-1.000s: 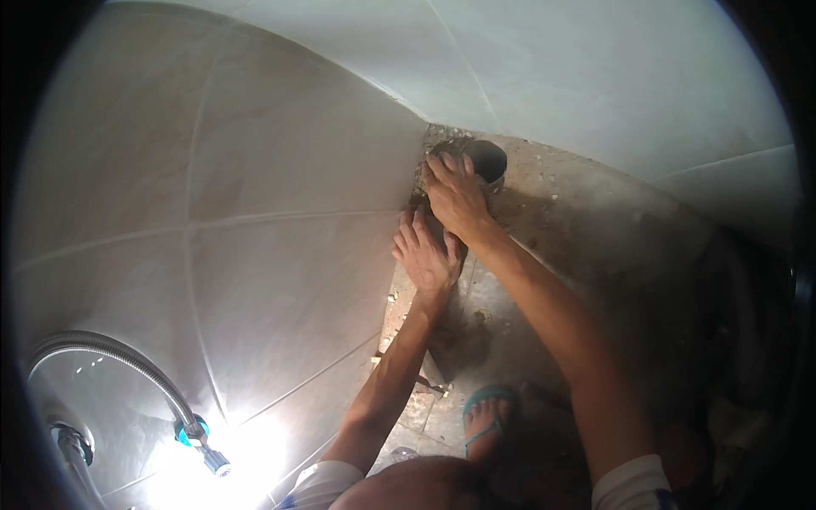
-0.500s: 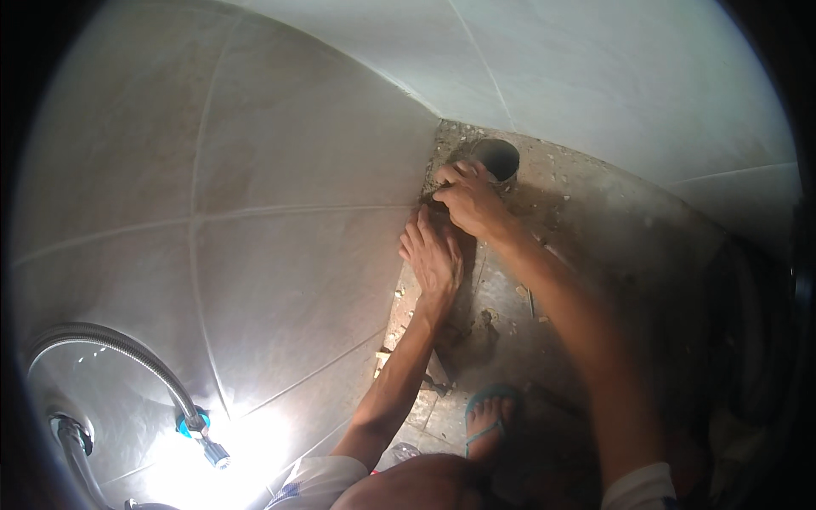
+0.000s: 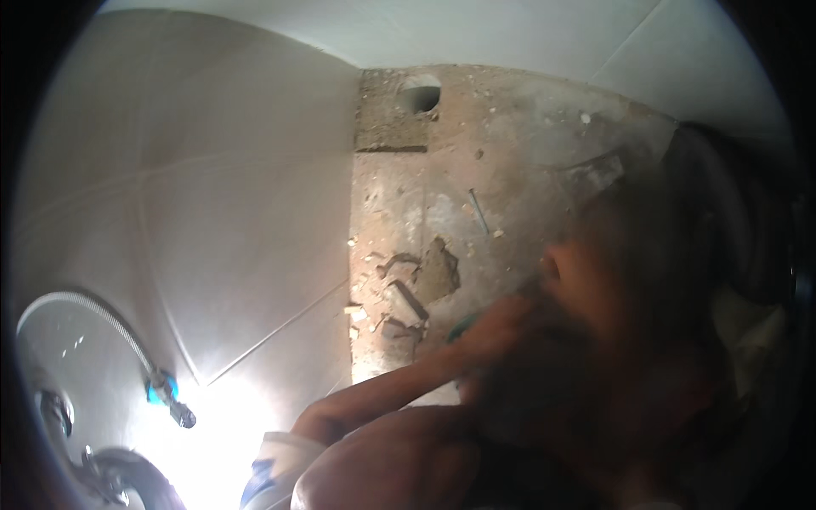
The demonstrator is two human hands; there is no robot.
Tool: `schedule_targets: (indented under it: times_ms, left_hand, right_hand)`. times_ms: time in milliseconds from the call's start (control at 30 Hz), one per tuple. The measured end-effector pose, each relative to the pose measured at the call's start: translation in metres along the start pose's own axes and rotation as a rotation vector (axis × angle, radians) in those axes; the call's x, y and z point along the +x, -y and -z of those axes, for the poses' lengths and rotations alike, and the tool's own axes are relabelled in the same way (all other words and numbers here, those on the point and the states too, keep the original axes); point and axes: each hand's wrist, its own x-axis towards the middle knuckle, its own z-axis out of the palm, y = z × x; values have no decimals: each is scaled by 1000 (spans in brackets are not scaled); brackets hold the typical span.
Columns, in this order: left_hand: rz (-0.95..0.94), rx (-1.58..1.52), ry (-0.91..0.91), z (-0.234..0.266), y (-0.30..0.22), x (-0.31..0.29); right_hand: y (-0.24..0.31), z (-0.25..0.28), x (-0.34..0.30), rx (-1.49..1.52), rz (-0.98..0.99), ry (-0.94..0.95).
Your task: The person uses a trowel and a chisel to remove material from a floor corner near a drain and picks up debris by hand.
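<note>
Lying near the tiled wall (image 3: 255, 221), mortar chunks (image 3: 439, 272) are being separated from the open drain pipe (image 3: 422, 98) by rough floor (image 3: 387, 191), perhaps sparing it clogging; left hand (image 3: 520, 310) and right hand (image 3: 574, 265) are being veiled by shadow, their grip impossible to tell.

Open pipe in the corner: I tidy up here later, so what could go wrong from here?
Loose rubble chunks on the floor might get knocked into the open pipe, which shows no cover. The thin rod lying on the floor could perhaps roll underfoot.
</note>
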Motion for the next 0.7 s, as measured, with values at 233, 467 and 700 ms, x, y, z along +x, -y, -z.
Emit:
schedule_targets:
  times_ms: [233, 467, 700]
  left_hand:
    - [-221, 431, 306, -45, -11, 27]
    - [-163, 460, -284, 44, -21, 8]
    - [27, 333, -670, 183, -5, 59]
  right_hand:
    - [-26, -41, -97, -545, -386, 641]
    - [9, -19, -75, -169, 114, -30]
    - [143, 56, 69, -405, 424, -256]
